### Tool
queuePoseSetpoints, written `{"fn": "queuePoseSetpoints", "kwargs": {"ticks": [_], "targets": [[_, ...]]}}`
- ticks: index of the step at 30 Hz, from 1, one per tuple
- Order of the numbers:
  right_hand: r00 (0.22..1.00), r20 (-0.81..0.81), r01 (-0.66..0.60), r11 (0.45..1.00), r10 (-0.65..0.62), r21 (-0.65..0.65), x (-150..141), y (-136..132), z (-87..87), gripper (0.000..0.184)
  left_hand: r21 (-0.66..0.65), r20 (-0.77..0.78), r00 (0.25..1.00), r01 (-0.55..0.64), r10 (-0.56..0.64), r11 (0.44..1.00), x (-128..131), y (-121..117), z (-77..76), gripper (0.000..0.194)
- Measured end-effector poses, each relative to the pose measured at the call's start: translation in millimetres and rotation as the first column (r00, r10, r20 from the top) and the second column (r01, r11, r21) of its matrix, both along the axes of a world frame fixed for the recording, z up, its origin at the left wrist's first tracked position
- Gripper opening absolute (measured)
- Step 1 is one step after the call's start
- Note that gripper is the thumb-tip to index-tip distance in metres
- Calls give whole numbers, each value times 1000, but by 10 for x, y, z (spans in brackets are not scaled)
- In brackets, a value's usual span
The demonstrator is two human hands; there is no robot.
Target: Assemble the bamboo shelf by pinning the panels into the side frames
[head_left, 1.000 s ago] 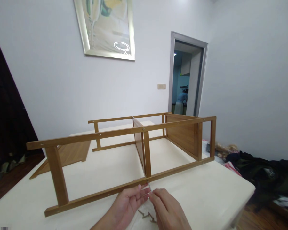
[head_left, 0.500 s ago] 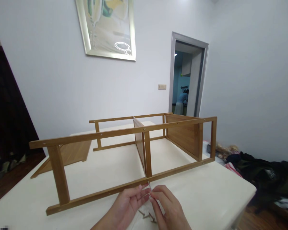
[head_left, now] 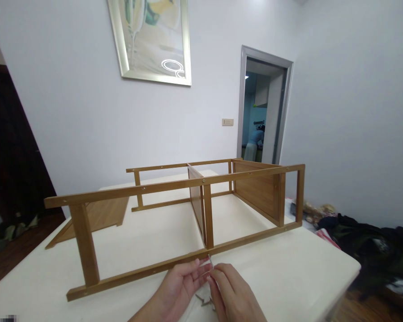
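Note:
A wooden shelf frame (head_left: 174, 264) lies on its side, with two panels set across it. My right hand (head_left: 233, 288) is closed in a pinch on a thin metal hex key (head_left: 211, 260). The key's tip meets the near lower rail just below the middle upright (head_left: 208, 217). My left hand (head_left: 179, 286) is palm up beside it, its fingers loosely apart near the key and its thumb by the rail. Several screws (head_left: 204, 302) lie on the table below my hands, partly covered by the right one.
The frame rests on a cream-topped table (head_left: 289, 273). A loose wooden panel (head_left: 107, 210) lies at the left, behind the frame's end. Dark clothes (head_left: 362, 246) are heaped past the table's right edge. Beyond stand a wall and a doorway (head_left: 265, 107).
The view has shifted slightly. My right hand has turned a little and now covers more of the screws; the key's tip stays at the rail. My left hand keeps its place.

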State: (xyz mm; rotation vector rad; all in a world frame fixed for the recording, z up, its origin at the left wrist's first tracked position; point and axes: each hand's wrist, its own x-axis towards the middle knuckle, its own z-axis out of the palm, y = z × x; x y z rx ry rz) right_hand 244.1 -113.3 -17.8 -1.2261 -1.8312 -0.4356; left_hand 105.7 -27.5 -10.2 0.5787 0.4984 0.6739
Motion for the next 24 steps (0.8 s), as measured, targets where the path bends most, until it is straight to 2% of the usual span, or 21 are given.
{"fn": "queuePoseSetpoints", "kwargs": {"ticks": [4,7,9,11,13,15,17,21,24], "targets": [[997,-71,9,1000,-9,-6,-10,2,22,17,-10,-6,1000,-17,17,1000,-1,10,-8,14],[955,-296,-22,998,2,-66,-29,3,28,15,-6,6,1000,0,0,1000,-5,17,-13,15],[859,-512,-91,977,-22,-195,-42,9,35,17,5,18,1000,18,-18,1000,-8,15,-2,16],[715,-696,-222,922,-67,-317,-51,18,52,24,15,23,999,26,-27,1000,-9,8,20,17],[574,-814,-362,863,-91,-352,-51,22,73,31,24,22,999,35,-36,999,-11,0,42,18],[497,-864,-433,838,-84,-331,-39,11,82,33,29,19,999,41,-42,999,-12,-6,52,19],[528,-846,-400,860,-66,-317,-20,-18,69,31,23,16,1000,27,-27,999,-13,-8,47,18],[768,-639,-142,963,-39,-229,20,-88,9,18,-2,-4,1000,-14,14,1000,-13,2,24,13],[900,-433,18,997,-51,-79,22,-107,-9,15,-4,-23,1000,-16,16,1000,-12,9,14,14]]}}
